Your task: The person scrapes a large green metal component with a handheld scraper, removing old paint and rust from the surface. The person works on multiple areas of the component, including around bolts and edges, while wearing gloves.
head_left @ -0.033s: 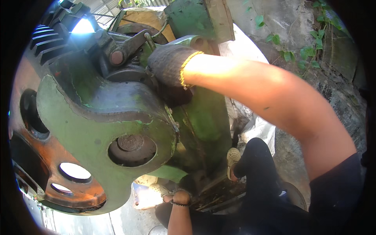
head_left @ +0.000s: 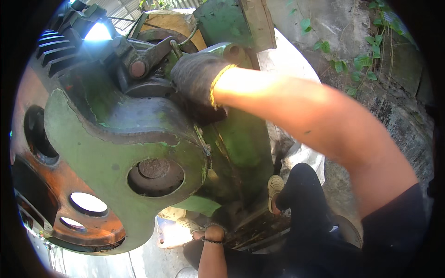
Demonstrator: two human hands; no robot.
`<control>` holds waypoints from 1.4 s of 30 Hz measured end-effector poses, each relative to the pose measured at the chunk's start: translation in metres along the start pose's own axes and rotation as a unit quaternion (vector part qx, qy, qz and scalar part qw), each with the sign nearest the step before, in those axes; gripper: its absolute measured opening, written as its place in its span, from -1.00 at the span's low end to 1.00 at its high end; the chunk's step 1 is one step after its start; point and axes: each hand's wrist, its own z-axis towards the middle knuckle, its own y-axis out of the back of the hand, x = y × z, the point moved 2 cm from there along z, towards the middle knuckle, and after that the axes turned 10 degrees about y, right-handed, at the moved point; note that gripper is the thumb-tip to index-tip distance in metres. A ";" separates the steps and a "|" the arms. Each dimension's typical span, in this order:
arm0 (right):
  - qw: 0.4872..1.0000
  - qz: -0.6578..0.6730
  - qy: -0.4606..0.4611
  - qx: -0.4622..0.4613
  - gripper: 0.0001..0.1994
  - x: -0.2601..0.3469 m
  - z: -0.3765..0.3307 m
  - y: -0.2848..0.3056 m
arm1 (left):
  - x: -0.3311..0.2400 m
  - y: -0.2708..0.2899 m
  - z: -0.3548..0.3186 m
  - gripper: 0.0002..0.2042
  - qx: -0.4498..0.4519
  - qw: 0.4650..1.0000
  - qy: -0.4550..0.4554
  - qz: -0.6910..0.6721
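A big green machine (head_left: 111,153) with a curved casting fills the left and middle of the head view. My right hand (head_left: 197,78), in a dark knitted glove with a yellow cuff edge, reaches in at the machine's upper part, beside a metal lever arm (head_left: 157,55) and a dark round part (head_left: 150,89). Its fingers are turned away and blurred, so what it touches is hidden. Low down, under the casting, my left hand (head_left: 223,217) sits in shadow in a dark glove. A dark bracelet (head_left: 213,241) circles that forearm. The left fingers cannot be made out.
An orange-brown wheel with holes (head_left: 92,222) and gear teeth (head_left: 55,51) stand at the left. A green box (head_left: 222,23) overhangs at the top. White sheeting (head_left: 289,58) and a concrete wall with vines (head_left: 340,28) lie right. My feet, in light shoes (head_left: 275,187), flank the base.
My right hand and forearm have shifted slightly left. My left hand looks unmoved.
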 end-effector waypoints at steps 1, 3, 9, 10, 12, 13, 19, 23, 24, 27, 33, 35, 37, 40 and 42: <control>0.999 -0.012 -0.026 -0.034 -0.72 0.002 0.005 -0.005 | 0.007 -0.003 0.001 -0.61 0.008 1.000 0.005 -0.024; 0.989 0.030 -0.044 -0.137 -0.72 -0.002 0.010 -0.015 | 0.010 -0.007 0.000 -0.63 0.025 0.998 0.010 -0.056; 0.990 0.039 -0.057 -0.119 -0.70 0.001 0.034 -0.019 | -0.002 0.017 -0.017 -0.62 0.032 0.997 0.068 -0.008; 0.983 0.067 -0.077 -0.154 -0.69 -0.010 0.051 -0.032 | -0.006 0.016 -0.012 -0.62 0.036 0.997 0.063 -0.005; 0.979 0.049 -0.114 -0.162 -0.65 -0.026 0.070 -0.043 | -0.009 0.015 -0.005 -0.62 0.040 0.998 0.058 0.003; 0.984 0.097 -0.098 -0.111 -0.65 -0.034 0.072 -0.041 | -0.010 0.017 -0.004 -0.62 0.036 0.998 0.056 0.006; 0.981 0.168 0.057 0.080 -0.70 -0.032 0.041 -0.002 | -0.023 0.033 -0.021 -0.61 0.040 0.995 0.094 0.016; 0.973 0.103 0.099 0.179 -0.73 -0.020 0.028 0.017 | -0.054 0.059 -0.018 -0.61 0.062 0.988 0.139 0.029; 0.971 0.087 0.108 0.194 -0.74 -0.014 0.023 0.018 | -0.061 0.065 -0.019 -0.61 0.070 0.986 0.150 0.029; 0.971 0.033 0.126 0.199 -0.76 0.005 0.010 0.024 | -0.032 0.040 -0.011 -0.60 0.039 0.993 0.113 0.012; 0.999 -0.026 0.031 0.031 -0.79 -0.008 0.010 -0.001 | -0.017 0.033 -0.012 -0.58 -0.003 0.996 0.075 -0.042; 0.991 0.012 0.053 -0.126 -0.72 0.004 0.003 0.002 | -0.010 0.035 -0.023 -0.58 0.000 0.989 0.111 -0.093; 0.950 0.066 0.075 -0.296 -0.64 0.002 0.002 -0.012 | 0.027 0.003 -0.013 -0.59 0.030 0.994 0.087 -0.056; 0.931 0.065 0.053 -0.356 -0.55 -0.004 -0.003 -0.039 | 0.019 -0.004 0.002 -0.60 0.026 0.999 0.030 -0.017; 0.938 0.108 0.071 -0.322 -0.49 -0.008 -0.007 -0.056 | -0.009 0.026 -0.016 -0.61 0.009 0.998 0.064 0.021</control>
